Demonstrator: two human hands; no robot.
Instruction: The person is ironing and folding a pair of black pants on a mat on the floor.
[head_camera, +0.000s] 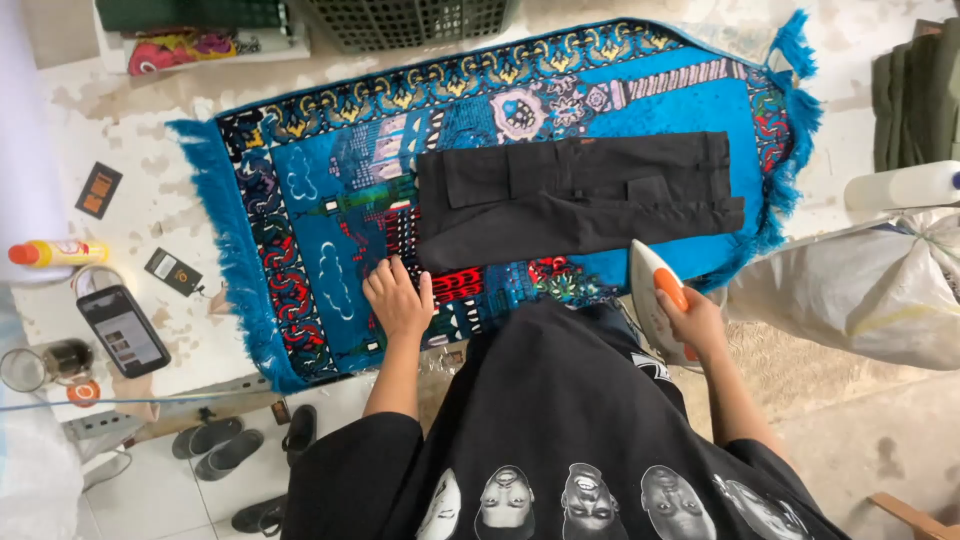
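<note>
— Orange handle clenched in my right hand (693, 322); the iron (655, 298) hovers off the rug's (300, 290) edge.
— And the left hand (398, 298)?
— Flat, released, beside the folded black trousers (580, 195), which already look smooth, I judge.

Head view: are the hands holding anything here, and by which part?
The right hand holds a white iron by its orange handle. The left hand holds nothing; it lies flat on the blue patterned rug beside folded black trousers.
</note>
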